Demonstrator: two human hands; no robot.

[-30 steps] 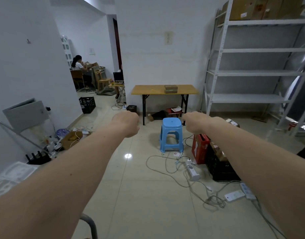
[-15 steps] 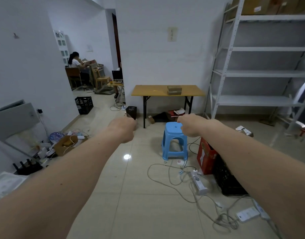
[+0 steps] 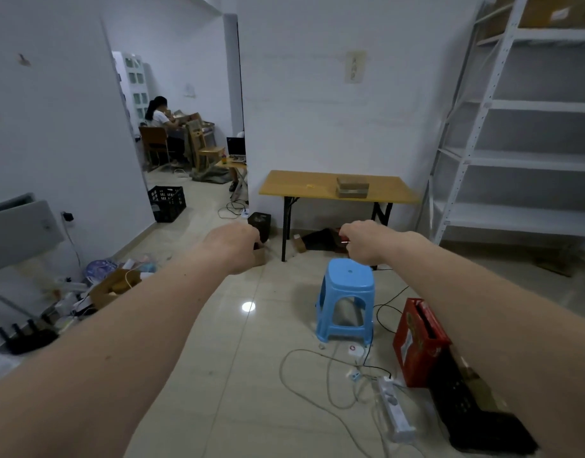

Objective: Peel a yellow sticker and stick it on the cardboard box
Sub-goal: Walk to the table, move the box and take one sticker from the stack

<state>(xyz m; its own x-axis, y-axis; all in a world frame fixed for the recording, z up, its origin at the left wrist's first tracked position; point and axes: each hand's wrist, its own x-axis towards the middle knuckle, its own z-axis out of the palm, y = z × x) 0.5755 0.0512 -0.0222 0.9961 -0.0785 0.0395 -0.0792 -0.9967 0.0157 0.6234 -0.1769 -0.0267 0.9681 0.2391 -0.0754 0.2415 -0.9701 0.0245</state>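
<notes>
left hand point(image 3: 233, 247) fisted, centre frame | right hand point(image 3: 362, 241) fisted, empty? unclear | cardboard box point(image 3: 352, 187) on surface point(image 3: 301, 186), centre-right

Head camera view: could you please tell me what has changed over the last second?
The view has moved closer to the yellow table and its cardboard boxes, and the blue stool is nearer too. The left hand and right hand remain outstretched in loose fists, taking hold of nothing visible. Stool, boxes and floor cables lie as before.
</notes>
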